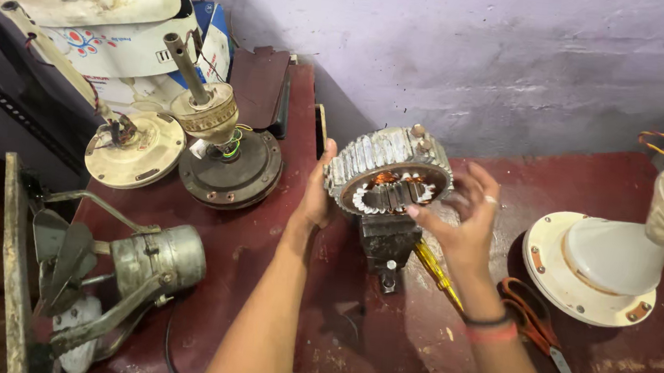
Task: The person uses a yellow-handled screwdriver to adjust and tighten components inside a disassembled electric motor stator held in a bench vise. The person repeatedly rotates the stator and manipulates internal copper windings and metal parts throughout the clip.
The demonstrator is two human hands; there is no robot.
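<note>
A round metal fan motor stator [387, 171], with a ribbed silver rim and copper windings inside, rests tilted on a dark metal block [385, 242] at the middle of the red table. My left hand [317, 197] grips its left rim. My right hand [467, 221], with a ring and wristbands, is spread open at its right side, fingertips touching the inner windings near the front edge.
A yellow-handled screwdriver [436, 272] and red-handled scissors [534, 329] lie under my right arm. A white fan cover [594, 266] sits right. Two fan motors with shafts [228, 155] and a grey exhaust fan [129, 261] stand left. The purple wall is behind.
</note>
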